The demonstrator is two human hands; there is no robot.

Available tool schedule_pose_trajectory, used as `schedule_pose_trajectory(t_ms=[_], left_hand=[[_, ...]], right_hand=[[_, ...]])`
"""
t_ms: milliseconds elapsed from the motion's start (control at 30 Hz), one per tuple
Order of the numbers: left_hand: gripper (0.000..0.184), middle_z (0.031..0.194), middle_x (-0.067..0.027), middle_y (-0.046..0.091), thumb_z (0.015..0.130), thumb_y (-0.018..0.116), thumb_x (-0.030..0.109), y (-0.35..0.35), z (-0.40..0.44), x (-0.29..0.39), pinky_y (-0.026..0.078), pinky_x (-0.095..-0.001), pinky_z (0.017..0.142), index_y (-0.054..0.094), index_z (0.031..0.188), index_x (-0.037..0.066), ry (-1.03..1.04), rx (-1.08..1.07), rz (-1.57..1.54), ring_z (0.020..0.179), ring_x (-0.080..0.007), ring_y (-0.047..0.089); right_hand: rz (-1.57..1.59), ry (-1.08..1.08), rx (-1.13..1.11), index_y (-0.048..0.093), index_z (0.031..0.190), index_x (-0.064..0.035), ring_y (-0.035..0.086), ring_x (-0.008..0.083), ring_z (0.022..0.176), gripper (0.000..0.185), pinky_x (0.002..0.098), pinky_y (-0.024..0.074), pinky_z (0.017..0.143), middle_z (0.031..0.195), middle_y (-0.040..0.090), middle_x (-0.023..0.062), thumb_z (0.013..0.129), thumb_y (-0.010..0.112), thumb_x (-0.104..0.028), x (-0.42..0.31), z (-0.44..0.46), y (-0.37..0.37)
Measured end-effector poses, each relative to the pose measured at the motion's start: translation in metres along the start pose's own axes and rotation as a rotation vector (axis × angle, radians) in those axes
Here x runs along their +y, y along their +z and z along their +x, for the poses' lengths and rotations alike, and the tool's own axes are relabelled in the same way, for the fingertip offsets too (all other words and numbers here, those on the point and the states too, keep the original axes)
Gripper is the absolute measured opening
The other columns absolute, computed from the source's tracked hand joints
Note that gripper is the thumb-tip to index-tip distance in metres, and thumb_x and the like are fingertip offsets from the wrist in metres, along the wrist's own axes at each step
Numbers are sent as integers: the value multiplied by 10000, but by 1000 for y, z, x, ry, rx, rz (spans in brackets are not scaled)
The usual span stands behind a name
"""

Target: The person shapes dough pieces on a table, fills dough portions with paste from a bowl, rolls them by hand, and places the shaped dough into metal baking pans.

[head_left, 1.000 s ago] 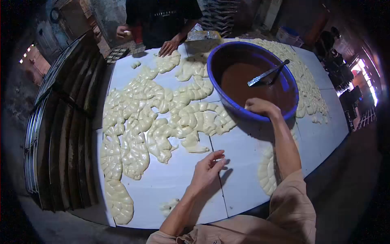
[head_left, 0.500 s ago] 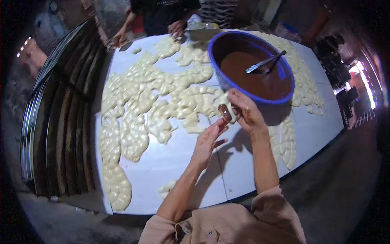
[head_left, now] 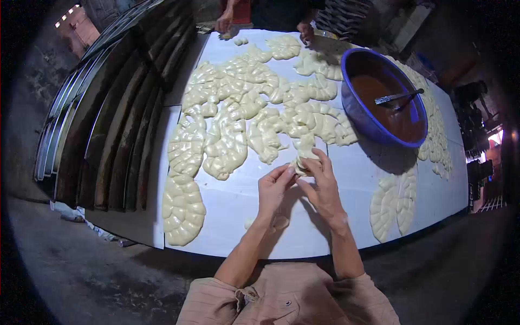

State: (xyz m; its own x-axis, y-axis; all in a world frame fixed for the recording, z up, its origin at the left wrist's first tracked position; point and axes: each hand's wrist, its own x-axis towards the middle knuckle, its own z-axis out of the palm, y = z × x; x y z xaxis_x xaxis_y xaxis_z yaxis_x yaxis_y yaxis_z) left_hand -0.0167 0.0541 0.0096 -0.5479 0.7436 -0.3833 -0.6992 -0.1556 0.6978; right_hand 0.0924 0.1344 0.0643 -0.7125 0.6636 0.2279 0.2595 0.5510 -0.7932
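Both hands work on one piece of pale, shiny dough (head_left: 304, 147) above the white table, in the middle of the head view. My left hand (head_left: 275, 190) pinches its lower left edge between thumb and fingertips. On the other side, my right hand (head_left: 324, 189) has its fingers curled over the dough. No brown filling shows in this piece now. Close beyond the hands lie many flattened, overlapping dough pieces (head_left: 227, 138). To the right stands a blue basin (head_left: 355, 105) of brown filling (head_left: 374, 89), with a metal utensil (head_left: 398, 97) resting in it.
A stack of long metal trays (head_left: 103, 124) stands left of the white table (head_left: 271, 233). More dough pieces (head_left: 383, 208) lie at the right. Across the table is a person in dark clothing, with one hand (head_left: 224, 21) at the far left edge and another (head_left: 306, 32) near the dough.
Brown filling showed in the held dough earlier; now it is out of sight. My left hand has closed on the dough's edge. The camera has turned left, so the scene sits further right.
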Motion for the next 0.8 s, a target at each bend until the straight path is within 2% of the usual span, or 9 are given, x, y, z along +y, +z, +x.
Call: schedule_pose_trajectory(t_ms=[33, 67, 167, 200, 333, 433, 567, 733, 800], left_hand=[[301, 993, -74, 707, 942, 689, 152, -2, -1, 1, 560, -241, 800, 666, 1171, -43, 14, -3, 13, 848, -118, 667], [320, 1006, -75, 707, 942, 691, 158, -3, -4, 4, 552, -238, 789, 665, 1188, -45, 62, -7, 60, 860, -106, 655], [320, 1010, -78, 711, 938, 696, 155, -3, -11, 15, 546, -238, 760, 667, 1186, -44, 184, -5, 278, 863, -106, 655], [322, 1002, -76, 716, 930, 708, 161, -3, -14, 17, 536, -231, 744, 674, 1189, -28, 168, 9, 253, 855, -105, 656], [293, 962, -61, 717, 920, 719, 163, -5, -15, 36, 541, -235, 696, 694, 1168, 9, 70, -10, 221, 803, -98, 656], [248, 885, -14, 700, 936, 704, 231, -18, -9, 54, 520, -220, 591, 715, 1085, 33, -35, -78, 305, 725, -66, 632], [242, 904, -17, 702, 931, 703, 221, -26, -11, 58, 543, -222, 620, 704, 1086, 35, -10, -56, 393, 762, -75, 647], [277, 1023, -56, 700, 915, 706, 139, -25, -28, 50, 601, -263, 711, 657, 1158, 16, 12, -153, 280, 866, -104, 670], [283, 1044, -65, 689, 935, 673, 122, -27, -29, 48, 604, -258, 710, 649, 1193, 8, 10, -161, 314, 884, -105, 663]], right_hand=[[-103, -30, 33, 603, 1223, -15, 641, 258, 1062, 408, 331, 569, 793, 1335, 498, 150, 829, 710, -27, -3, -1, 5], [-163, -103, 115, 666, 1127, -24, 653, 257, 997, 296, 320, 555, 744, 1212, 584, 150, 833, 702, -26, 3, -2, 16], [-291, -211, 148, 669, 1129, -44, 632, 271, 1016, 266, 382, 523, 787, 1078, 654, 106, 866, 687, -78, 13, -5, 25], [-295, -197, 154, 686, 1104, -43, 640, 227, 950, 236, 356, 496, 773, 989, 680, 94, 870, 677, -80, 4, -3, 23], [372, 254, -34, 667, 1139, 4, 618, 155, 891, 285, 301, 480, 783, 981, 676, 70, 860, 666, -56, -5, -3, 28], [461, 162, -210, 654, 1182, 10, 602, 145, 890, 321, 292, 483, 783, 1003, 662, 58, 872, 665, -69, -1, -6, 19], [379, -22, -197, 653, 1224, -27, 591, 157, 874, 350, 287, 483, 777, 1103, 628, 76, 891, 689, -129, 3, -14, 25], [451, 15, 4, 717, 1087, -47, 548, 158, 1013, 223, 283, 457, 867, 1188, 513, 72, 872, 733, -103, -3, -16, 30], [540, 16, 118, 665, 1077, -36, 551, 156, 996, 204, 297, 463, 881, 1226, 509, 77, 893, 717, -107, 1, -20, 43]])
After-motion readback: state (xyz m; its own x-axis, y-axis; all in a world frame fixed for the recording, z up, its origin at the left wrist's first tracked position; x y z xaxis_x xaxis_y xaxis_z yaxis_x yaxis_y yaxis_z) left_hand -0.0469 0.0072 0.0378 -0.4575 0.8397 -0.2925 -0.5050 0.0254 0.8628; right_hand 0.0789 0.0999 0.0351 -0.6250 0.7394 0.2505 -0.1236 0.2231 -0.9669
